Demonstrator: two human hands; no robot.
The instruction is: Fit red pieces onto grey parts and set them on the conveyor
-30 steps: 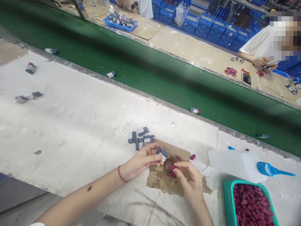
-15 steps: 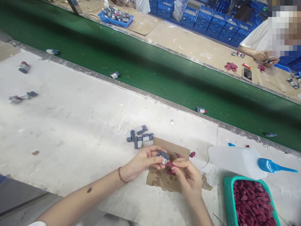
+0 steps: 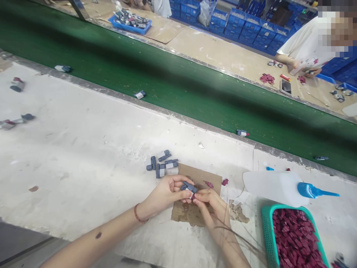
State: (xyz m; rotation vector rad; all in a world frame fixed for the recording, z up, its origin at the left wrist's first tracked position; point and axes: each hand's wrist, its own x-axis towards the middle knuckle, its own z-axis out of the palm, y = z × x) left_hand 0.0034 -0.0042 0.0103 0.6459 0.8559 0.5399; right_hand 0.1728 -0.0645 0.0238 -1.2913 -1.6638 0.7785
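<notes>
A: What sort of site?

B: Factory, small-parts assembly line. Green belt (image 3: 181, 85) runs 10 to 3 o'clock, spaced grey-and-white pieces (image 3: 140, 94) lying on it.

A: Not a home workshop?

B: No. Long work surfaces flank the belt: white tabletop (image 3: 83, 149) near side, brown tabletop (image 3: 206, 46) far side. Co-worker (image 3: 302, 42) at the far one, 2 o'clock. Behind, blue crates (image 3: 232, 29) stacked in rows, 12 to 2.

A: Bulk stock?

B: Yep. Green basket (image 3: 268, 238) full of maroon pieces (image 3: 294, 236), 4 o'clock. Blue tray (image 3: 128, 29) heaped with mixed parts (image 3: 129, 18), 11 o'clock.

A: Consumables?

B: White bottle (image 3: 275, 188) with blue nozzle (image 3: 308, 190), also about 4.
</notes>
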